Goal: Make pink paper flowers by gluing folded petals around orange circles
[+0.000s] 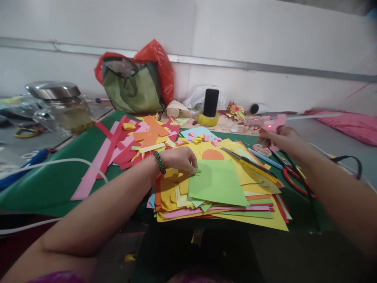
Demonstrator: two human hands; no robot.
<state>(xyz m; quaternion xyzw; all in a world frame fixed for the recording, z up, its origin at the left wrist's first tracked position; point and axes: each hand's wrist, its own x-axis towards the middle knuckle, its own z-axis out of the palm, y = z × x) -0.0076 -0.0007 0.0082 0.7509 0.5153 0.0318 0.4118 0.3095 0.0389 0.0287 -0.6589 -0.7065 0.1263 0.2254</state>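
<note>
My left hand (185, 160), with a dark green bead bracelet (159, 162) at its wrist, pinches a small green paper piece (198, 171). That piece is at the upper left corner of a light green paper sheet (218, 184), which lies on a stack of coloured paper (259, 222). Off to the right, my right hand (279, 137) is closed round a pink hot glue gun (271, 125) with a lit red light and a glue stick out of its back. An orange paper circle (212, 155) and a yellow-and-black box cutter (253, 165) rest on the stack.
Paper strips (108, 147) and scraps spread over the green mat (53, 177) at left. Red-handled scissors (294, 181) lie below my right hand. Behind stand a phone (211, 102) on a yellow tape roll (208, 119), a green bag (132, 86) and a glass jar (66, 110).
</note>
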